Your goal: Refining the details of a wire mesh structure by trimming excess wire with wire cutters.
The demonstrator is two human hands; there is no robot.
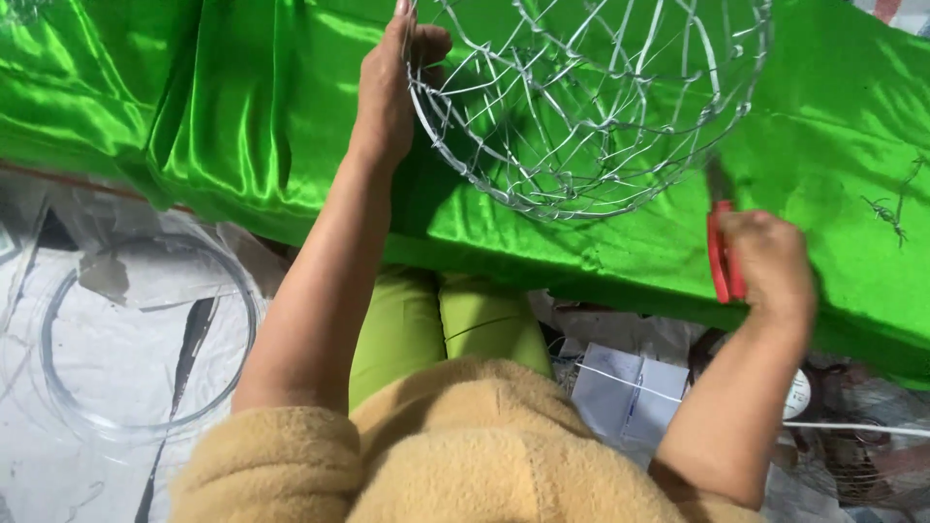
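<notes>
A round wire frame [581, 107] of thin silver wire lies tilted over the shiny green cloth [242, 107] that covers the surface in front of me. My left hand [392, 82] grips the frame's left rim, fingers hooked over the wire. My right hand [770, 261] is closed around red-handled pliers [722, 247], whose dark jaws point up toward the frame's lower right edge. Whether the jaws touch the wire is blurred.
A coil of clear tubing [145, 339] lies on white sheeting on the floor at left. A small tangle of wire scraps [886, 213] rests on the cloth at right. White paper [630, 392] and a fan grille [862, 446] sit under the surface's edge.
</notes>
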